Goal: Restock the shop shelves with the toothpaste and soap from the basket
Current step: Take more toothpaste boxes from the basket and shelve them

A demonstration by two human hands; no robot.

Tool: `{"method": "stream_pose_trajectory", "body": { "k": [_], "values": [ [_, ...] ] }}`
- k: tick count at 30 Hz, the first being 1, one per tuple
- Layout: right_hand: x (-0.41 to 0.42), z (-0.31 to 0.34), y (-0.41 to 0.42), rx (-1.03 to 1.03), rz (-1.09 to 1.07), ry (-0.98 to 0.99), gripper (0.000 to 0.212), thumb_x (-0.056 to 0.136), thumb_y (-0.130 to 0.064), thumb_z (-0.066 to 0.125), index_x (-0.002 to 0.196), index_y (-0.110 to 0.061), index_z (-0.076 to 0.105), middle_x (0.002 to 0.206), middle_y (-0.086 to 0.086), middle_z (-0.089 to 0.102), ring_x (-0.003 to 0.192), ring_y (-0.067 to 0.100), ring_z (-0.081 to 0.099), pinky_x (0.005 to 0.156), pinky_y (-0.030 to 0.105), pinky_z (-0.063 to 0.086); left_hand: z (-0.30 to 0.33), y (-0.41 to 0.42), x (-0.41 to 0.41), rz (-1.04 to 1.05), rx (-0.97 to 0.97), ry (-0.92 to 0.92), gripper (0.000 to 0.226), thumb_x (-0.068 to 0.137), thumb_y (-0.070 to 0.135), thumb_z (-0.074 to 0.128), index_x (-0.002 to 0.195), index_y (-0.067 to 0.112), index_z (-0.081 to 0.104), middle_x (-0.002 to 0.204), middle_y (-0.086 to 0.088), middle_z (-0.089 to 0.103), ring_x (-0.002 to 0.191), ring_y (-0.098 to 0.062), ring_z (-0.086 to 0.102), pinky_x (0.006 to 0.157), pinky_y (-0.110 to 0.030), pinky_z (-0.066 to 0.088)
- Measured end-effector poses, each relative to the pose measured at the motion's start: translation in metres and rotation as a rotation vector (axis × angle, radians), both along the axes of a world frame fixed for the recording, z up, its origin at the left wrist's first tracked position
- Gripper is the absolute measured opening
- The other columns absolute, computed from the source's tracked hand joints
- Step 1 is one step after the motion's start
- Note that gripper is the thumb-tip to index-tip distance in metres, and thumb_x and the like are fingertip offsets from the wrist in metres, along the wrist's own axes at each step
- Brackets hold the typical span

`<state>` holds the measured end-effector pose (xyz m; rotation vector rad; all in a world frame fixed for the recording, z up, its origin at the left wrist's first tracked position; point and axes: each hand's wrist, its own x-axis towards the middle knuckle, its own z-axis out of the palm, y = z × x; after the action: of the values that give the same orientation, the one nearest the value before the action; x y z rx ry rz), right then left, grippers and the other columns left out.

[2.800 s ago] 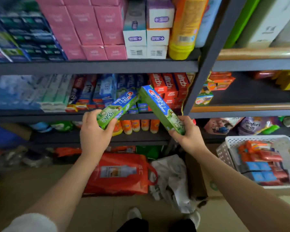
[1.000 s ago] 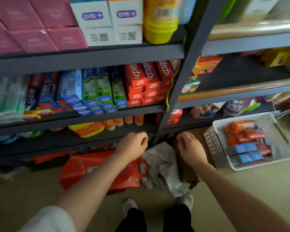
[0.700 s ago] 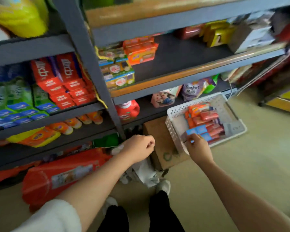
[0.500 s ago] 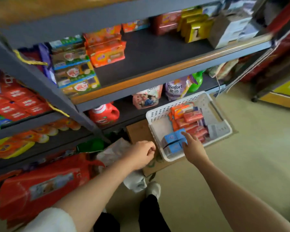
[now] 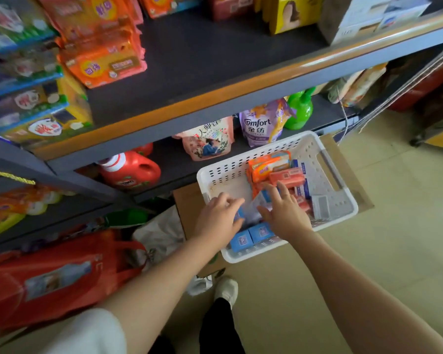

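- Soap in blue boxes (image 5: 251, 237) lies at the near end of the white basket (image 5: 243, 169), beside the near rim.
- Just beyond, the left hand (image 5: 219, 219) reaches over the basket's near left corner; its fingers curl toward a pale blue packet (image 5: 253, 206), though blur hides whether they hold it.
- Right hand (image 5: 283, 213) hovers beside it with fingers spread and straight, fingertips (image 5: 281, 186) over the same packet and the red packs; its grip is apart and closes on nothing.
- Orange and red soap packs (image 5: 274, 169) are piled in the middle of the basket, further from the person.
- That basket rests on a brown cardboard box (image 5: 187, 200) on the floor, in front of the shelving.
- On the lowest shelf behind stand a red detergent jug (image 5: 131, 171), a pink pouch (image 5: 207, 141), a purple Comfort pouch (image 5: 262, 123) and a green bottle (image 5: 299, 111).
- Higher up, the dark shelf (image 5: 202, 54) carries orange soap packs (image 5: 105, 60) at its left and yellow boxes (image 5: 287, 11) at the back.
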<state>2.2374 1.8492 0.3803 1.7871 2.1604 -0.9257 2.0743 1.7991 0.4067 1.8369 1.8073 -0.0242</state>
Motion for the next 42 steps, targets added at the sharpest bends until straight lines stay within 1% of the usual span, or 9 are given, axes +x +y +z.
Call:
{"method": "stream_pose_trajectory", "body": {
  "k": [6,12,18,21,25,29,35,39,42],
  "values": [
    [0.006,0.0,0.012,-0.045,-0.05,0.003,0.039,0.087,-0.03,0.054,0.119,-0.012,0.04,0.125,0.012,0.045,0.111,0.03,0.05,0.083,0.041,0.049,-0.015,0.025,0.019,0.049,-0.096,0.243,0.037,0.088,0.041,0.05,0.112,0.012,0.054,0.118,-0.009,0.047,0.107,-0.027,0.047,0.081,-0.036,0.041],
    [0.002,-0.01,0.022,-0.2,-0.072,-0.124,0.05,0.078,-0.03,0.065,0.116,-0.009,0.04,0.093,0.005,0.054,0.088,0.025,0.058,0.073,0.037,0.053,-0.013,0.031,0.015,0.234,-0.504,0.382,0.055,0.079,0.063,0.048,0.101,0.013,0.057,0.085,-0.003,0.055,0.078,-0.019,0.058,0.056,-0.024,0.041],
    [0.004,-0.002,0.024,-0.013,0.246,-0.359,0.032,0.082,-0.047,0.058,0.087,-0.015,0.055,0.07,-0.003,0.052,0.071,0.018,0.056,0.064,0.029,0.041,-0.008,0.031,0.013,0.351,-0.797,0.158,0.068,0.074,0.063,0.057,0.118,0.01,0.051,0.112,-0.01,0.06,0.084,-0.026,0.065,0.07,-0.029,0.054],
    [0.014,0.008,0.02,0.015,0.183,-0.268,0.022,0.083,-0.039,0.058,0.083,-0.017,0.054,0.079,-0.001,0.059,0.074,0.017,0.06,0.061,0.028,0.043,0.007,0.026,0.005,0.348,-0.684,0.156,0.062,0.076,0.058,0.056,0.113,0.008,0.054,0.096,-0.008,0.062,0.076,-0.025,0.069,0.07,-0.028,0.055],
    [0.032,0.033,0.005,0.172,0.058,-0.149,0.037,0.083,-0.038,0.06,0.109,-0.014,0.049,0.106,0.004,0.058,0.091,0.027,0.061,0.062,0.03,0.041,0.044,0.011,-0.02,0.332,-0.509,0.136,0.042,0.074,0.051,0.061,0.085,0.011,0.053,0.074,-0.003,0.061,0.066,-0.022,0.067,0.05,-0.022,0.046],
    [0.03,0.058,-0.019,0.332,-0.133,0.062,0.047,0.082,-0.039,0.063,0.116,-0.01,0.049,0.111,0.012,0.056,0.092,0.039,0.059,0.061,0.035,0.042,0.074,-0.014,-0.038,0.257,-0.184,0.257,0.054,0.073,0.05,0.064,0.1,0.008,0.043,0.101,-0.01,0.063,0.089,-0.029,0.062,0.057,-0.029,0.039],
    [-0.015,0.09,-0.041,0.492,-0.161,0.283,0.06,0.074,-0.047,0.06,0.122,-0.012,0.053,0.108,0.013,0.063,0.093,0.037,0.06,0.071,0.04,0.048,0.109,-0.072,-0.084,0.285,0.272,0.076,0.046,0.073,0.037,0.069,0.106,0.011,0.049,0.096,-0.009,0.068,0.084,-0.033,0.065,0.057,-0.029,0.036],
    [-0.065,0.121,-0.055,0.317,-0.334,0.539,0.056,0.067,-0.051,0.059,0.108,-0.013,0.063,0.093,0.0,0.062,0.084,0.014,0.053,0.072,0.024,0.038,0.135,-0.114,-0.135,0.491,0.44,-0.066,0.056,0.064,0.053,0.062,0.101,0.012,0.053,0.091,-0.01,0.07,0.081,-0.034,0.066,0.058,-0.032,0.045],
    [-0.111,0.137,-0.075,0.022,-0.432,0.697,0.032,0.064,-0.047,0.063,0.08,-0.019,0.065,0.076,0.002,0.063,0.075,0.022,0.057,0.066,0.033,0.045,0.147,-0.152,-0.179,0.603,0.484,-0.071,0.063,0.06,0.062,0.051,0.096,0.01,0.053,0.085,-0.013,0.07,0.079,-0.035,0.065,0.059,-0.036,0.047]
  ]
}}
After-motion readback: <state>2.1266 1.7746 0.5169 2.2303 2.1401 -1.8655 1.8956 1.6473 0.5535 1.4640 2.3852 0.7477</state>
